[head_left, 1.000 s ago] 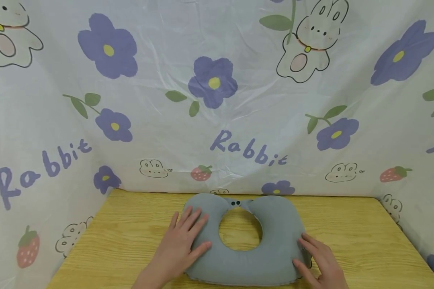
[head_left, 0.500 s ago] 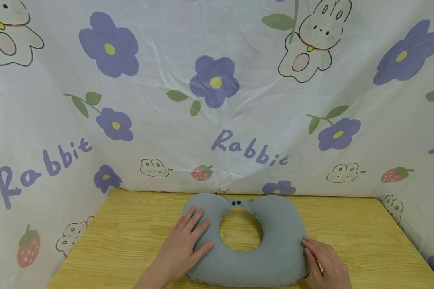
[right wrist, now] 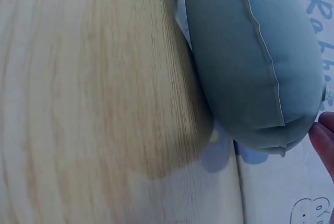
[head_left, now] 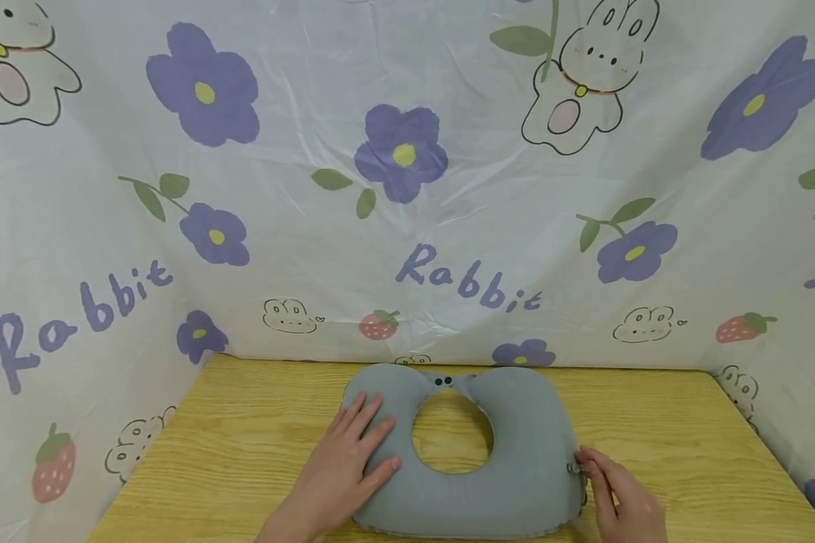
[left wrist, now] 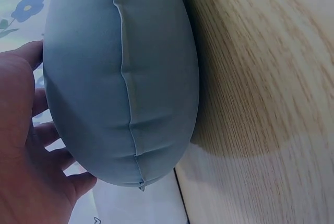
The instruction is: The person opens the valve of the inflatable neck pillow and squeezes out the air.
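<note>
A grey inflated U-shaped neck pillow [head_left: 462, 498] lies on the wooden table, puffed up, its two ends meeting at the back by a pair of dark snaps [head_left: 443, 381]. My left hand [head_left: 339, 467] rests on its left side with fingers spread; the left wrist view shows the fingers against the pillow's seamed side [left wrist: 156, 78]. At the right edge a small clear air valve [head_left: 573, 468] sticks out. Thumb and forefinger of my right hand [head_left: 625, 494] pinch at it. In the right wrist view only fingertips [right wrist: 322, 138] show, just beside the pillow.
The wooden tabletop [head_left: 679, 422] extends to both sides of the pillow. A white cloth [head_left: 299, 241] printed with rabbits, flowers and strawberries hangs behind and along both sides. The table's back edge lies close behind the pillow.
My right hand has gone from lying along the pillow's right edge to pinching the valve there, drawing slightly rightward so the valve shows. The left hand stays nearly still on the pillow.
</note>
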### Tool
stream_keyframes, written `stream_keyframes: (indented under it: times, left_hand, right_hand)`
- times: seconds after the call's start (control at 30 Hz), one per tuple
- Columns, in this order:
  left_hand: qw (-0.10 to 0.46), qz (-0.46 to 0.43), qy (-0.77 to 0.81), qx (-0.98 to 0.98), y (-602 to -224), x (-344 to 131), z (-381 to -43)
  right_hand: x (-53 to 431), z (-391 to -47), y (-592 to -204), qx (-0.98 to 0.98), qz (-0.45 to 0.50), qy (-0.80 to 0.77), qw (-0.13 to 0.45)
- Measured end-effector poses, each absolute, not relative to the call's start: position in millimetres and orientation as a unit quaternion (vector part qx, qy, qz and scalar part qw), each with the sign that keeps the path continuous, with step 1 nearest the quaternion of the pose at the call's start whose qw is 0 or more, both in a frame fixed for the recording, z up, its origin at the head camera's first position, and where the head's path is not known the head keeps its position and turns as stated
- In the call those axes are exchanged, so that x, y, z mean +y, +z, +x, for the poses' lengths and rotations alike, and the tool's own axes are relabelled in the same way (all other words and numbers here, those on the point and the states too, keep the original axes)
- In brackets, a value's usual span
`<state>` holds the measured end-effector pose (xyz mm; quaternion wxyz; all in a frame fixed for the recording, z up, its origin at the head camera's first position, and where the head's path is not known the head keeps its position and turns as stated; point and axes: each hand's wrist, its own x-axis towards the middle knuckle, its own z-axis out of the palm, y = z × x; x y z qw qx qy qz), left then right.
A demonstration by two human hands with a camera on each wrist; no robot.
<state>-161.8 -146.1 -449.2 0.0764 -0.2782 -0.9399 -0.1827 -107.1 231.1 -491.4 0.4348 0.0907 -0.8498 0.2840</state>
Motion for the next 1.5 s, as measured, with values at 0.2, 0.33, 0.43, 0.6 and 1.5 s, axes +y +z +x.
stream_keyframes:
  times: [0.2, 0.33, 0.43, 0.6, 1.5]
  left_hand:
    - [0.053, -0.276, -0.205, -0.938, -449, -147, -162]
    - [0.051, -0.276, -0.216, -0.935, -446, -151, -164]
    - [0.064, -0.280, -0.210, -0.935, -443, -153, -167]
    - [0.077, -0.283, -0.198, -0.935, -433, -152, -175]
    - [0.028, -0.191, -0.095, -0.977, -404, -118, -236]
  right_hand:
    - [231, -107, -492, -0.850, 0.082, 0.295, 0.428]
    - [227, -105, -484, -0.868, 0.055, 0.300, 0.392]
    - [223, -106, -471, -0.896, 0.021, 0.309, 0.317]
    - [224, -122, -440, -0.939, -0.017, 0.306, 0.155]
    - [193, -205, -426, -0.977, 0.103, 0.164, 0.086]
